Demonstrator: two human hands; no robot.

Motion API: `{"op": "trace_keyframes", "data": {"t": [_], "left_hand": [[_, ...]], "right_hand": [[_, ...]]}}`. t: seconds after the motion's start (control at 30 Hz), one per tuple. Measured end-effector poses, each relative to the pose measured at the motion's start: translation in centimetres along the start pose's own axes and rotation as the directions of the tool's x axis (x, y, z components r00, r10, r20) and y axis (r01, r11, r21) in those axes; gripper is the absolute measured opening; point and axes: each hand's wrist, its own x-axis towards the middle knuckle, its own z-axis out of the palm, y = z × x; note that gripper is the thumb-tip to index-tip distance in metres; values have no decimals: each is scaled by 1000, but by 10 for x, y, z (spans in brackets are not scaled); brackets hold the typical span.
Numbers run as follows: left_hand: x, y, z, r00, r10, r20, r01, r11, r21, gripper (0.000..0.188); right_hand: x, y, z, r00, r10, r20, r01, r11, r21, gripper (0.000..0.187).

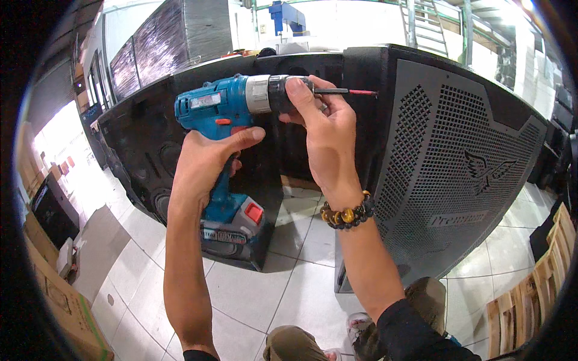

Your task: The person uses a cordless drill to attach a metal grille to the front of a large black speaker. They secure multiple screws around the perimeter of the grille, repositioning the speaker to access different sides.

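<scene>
A blue cordless drill [218, 103] is held level in front of me, its long bit [355, 92] with a reddish tip pointing right. My left hand [208, 157] is wrapped round the drill's grip, the thumb lying across near the trigger. With its fingers and thumb, my right hand [325, 129] grips the black chuck [282, 93] at the front. The battery [232, 225] hangs below the grip. Behind the drill stand two large black speaker cabinets; the right one [445, 162] has a perforated grey grille with a wing emblem, the left one [135, 150] a moulded dark side.
A wooden pallet [530, 295] stands at the lower right. Cardboard boxes [63, 295] lie along the left edge. A film-wrapped stack [159, 45] and a ladder [424, 27] are at the back. The floor is pale tile [289, 240].
</scene>
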Motion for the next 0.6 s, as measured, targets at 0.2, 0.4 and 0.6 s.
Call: {"op": "trace_keyframes", "data": {"t": [0.2, 0.4, 0.6], "left_hand": [[11, 1, 0, 999, -47, -6, 47, 995, 83, 31], [11, 9, -4, 997, -44, 68, 42, 999, 35, 26], [-5, -3, 5, 999, -34, -32, 35, 999, 18, 27]], "right_hand": [[2, 4, 7, 997, 21, -80, -18, 999, 45, 38], [4, 0, 4, 997, 17, -76, -16, 1000, 3, 38], [-3, 3, 2, 998, 25, -66, -22, 999, 47, 36]]}}
